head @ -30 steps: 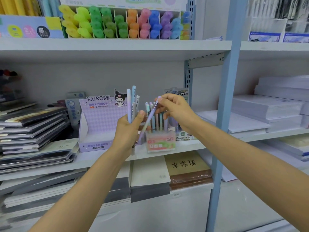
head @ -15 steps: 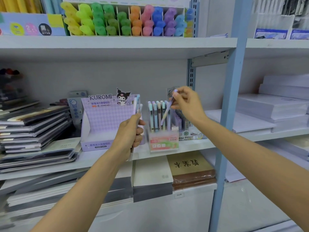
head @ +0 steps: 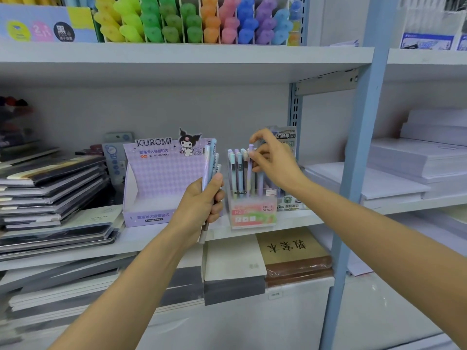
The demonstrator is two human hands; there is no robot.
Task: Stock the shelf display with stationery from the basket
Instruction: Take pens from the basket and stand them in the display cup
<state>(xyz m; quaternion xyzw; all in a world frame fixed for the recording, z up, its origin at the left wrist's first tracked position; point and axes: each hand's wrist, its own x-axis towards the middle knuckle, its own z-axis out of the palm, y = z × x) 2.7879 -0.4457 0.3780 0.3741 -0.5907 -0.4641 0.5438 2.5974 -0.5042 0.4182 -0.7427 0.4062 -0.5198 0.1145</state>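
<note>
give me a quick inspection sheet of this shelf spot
surface: white shelf, crowded.
job's things: purple pen stands upright in the pen box; spare pens in hand; basket not in view.
clutter: Kuromi box beside the pen box; notebooks stacked on the left.
hands: left hand grips the spare pens; right hand pinches the purple pen's top.
cables: nothing seen.
surroundings: highlighters above; paper stacks to the right; blue post.

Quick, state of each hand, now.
Left hand: grips a bunch of pens.
Right hand: fingers pinch the top of a purple pen standing in the pen holder.
</note>
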